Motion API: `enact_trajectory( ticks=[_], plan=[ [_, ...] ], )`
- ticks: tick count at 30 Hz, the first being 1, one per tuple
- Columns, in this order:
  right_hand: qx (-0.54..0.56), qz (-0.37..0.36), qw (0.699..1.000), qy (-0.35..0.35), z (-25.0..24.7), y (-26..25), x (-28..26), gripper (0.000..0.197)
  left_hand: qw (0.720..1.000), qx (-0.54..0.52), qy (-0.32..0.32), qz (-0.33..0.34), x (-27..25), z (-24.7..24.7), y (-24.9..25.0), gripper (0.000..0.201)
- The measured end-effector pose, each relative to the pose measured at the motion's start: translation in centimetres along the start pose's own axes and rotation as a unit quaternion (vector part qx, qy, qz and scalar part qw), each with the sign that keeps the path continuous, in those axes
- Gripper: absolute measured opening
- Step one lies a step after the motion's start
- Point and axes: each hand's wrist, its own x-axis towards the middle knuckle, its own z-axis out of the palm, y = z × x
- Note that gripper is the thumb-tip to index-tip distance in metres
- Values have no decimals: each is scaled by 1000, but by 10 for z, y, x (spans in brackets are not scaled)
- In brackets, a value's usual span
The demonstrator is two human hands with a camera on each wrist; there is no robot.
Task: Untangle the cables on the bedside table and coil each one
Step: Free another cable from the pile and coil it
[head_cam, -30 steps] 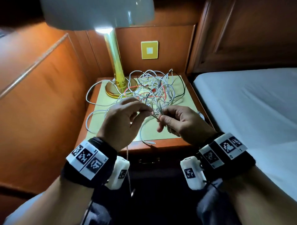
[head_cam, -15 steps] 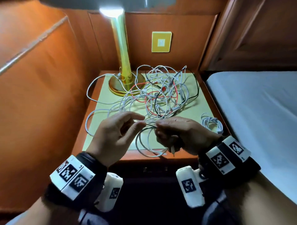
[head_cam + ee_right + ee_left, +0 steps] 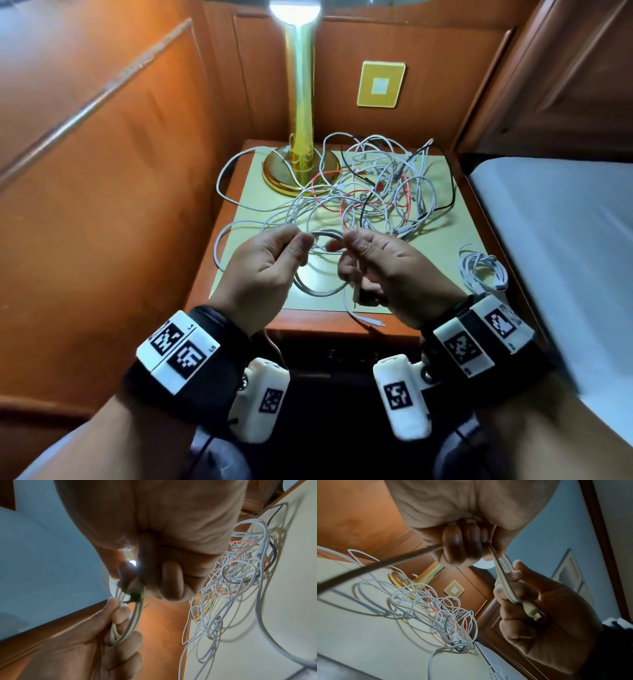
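A tangle of white, red and black cables [image 3: 376, 192] lies on the bedside table [image 3: 253, 205], behind my hands. Above the table's front part, both hands hold one white cable [image 3: 325, 240] wound into small loops. My left hand [image 3: 305, 245] pinches the loops on the left side. My right hand [image 3: 346, 243] grips the other side, with the cable's plug [image 3: 531, 612] lying in its palm. The loops [image 3: 135, 616] run from the right hand down into the left hand's fingers [image 3: 120, 615]. A long strand [image 3: 376, 565] trails from the left hand back toward the tangle [image 3: 447, 618].
A gold lamp base [image 3: 301, 168] stands at the table's back left, with cables lying against it. A coiled white cable [image 3: 483, 270] sits at the table's right edge. A bed [image 3: 565, 222] is on the right, a wooden panel wall [image 3: 102, 171] on the left.
My hands have drawn back from the tangle toward the table's front. The single strand pinched between them has become small loops held by both hands.
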Motion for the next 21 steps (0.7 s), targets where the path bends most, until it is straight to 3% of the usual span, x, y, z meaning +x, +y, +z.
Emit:
enact_trajectory(
  ticks=[6,12,16,21],
  plan=[
    [-11,-29,997,70,3,8,9,26,1000,-8,17,-9,4,-5,-2,35],
    [-51,-55,993,96,1,16,14,18,1000,-12,4,-17,9,-8,-4,35],
    [86,-29,993,75,2,14,17,31,997,69,15,25,10,-9,-7,36],
    [129,-54,987,73,5,15,17,20,995,89,20,37,10,-9,-8,35]
  ],
)
